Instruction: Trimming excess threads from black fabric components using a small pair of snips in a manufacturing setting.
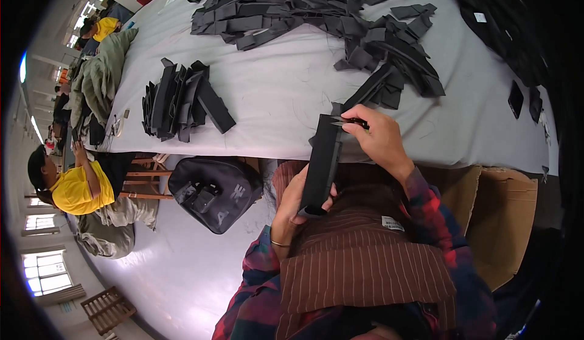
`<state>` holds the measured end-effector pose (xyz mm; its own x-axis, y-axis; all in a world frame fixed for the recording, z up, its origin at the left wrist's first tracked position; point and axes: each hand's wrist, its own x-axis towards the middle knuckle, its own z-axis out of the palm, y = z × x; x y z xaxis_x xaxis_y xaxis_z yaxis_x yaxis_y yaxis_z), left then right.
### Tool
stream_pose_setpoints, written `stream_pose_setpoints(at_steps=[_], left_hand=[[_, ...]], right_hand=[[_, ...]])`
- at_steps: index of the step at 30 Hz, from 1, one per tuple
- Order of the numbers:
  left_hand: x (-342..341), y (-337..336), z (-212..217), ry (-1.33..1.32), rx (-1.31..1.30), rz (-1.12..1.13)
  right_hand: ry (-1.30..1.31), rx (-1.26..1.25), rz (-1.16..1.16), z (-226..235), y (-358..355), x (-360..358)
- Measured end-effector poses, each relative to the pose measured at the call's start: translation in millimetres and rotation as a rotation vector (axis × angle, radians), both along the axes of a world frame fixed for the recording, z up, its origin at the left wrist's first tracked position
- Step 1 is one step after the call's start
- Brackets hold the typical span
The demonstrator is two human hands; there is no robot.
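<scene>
My left hand [291, 199] is closed around the lower part of a long dark grey fabric strip [321, 163], folded and stiff-looking, which it holds tilted at the table's front edge. Between the thumb and fingers of my right hand [384, 140] is a small pair of thread snips [354, 122]. The pointed metal tips lie at the upper right corner of the strip. Just beyond, more dark strips [377, 84] trail back toward a large heap of strips [274, 8]. A neater row of strips [176, 99] stands on the left of the table.
The table has a pale cloth [274, 96], with a phone [516, 100] and black garments [496, 26] at right. Below are a black bag [216, 194] and a cardboard box [502, 212]. Two people in yellow shirts, one nearer [82, 189], are at left beside khaki cloth [103, 66].
</scene>
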<state>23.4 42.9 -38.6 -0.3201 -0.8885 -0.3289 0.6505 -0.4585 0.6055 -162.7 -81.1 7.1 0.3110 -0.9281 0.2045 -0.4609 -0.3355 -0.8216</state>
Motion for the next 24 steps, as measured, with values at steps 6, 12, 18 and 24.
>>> stream_pose_setpoints(at_steps=[6, 12, 18, 24], left_hand=[[-7, -2, 7, -0.095, -0.010, -0.056], [-7, -6, 10, -0.115, -0.045, -0.079], [-6, -3, 9, -0.110, -0.049, -0.093], [-5, -9, 13, -0.282, -0.088, -0.122]], right_hand=[[0.088, -0.071, -0.031, -6, 0, 0], [0.149, -0.125, -0.024, -7, -6, 7], [0.133, -0.194, -0.050, -5, -8, 10], [-0.250, 0.089, 0.014, -3, 0, 4]])
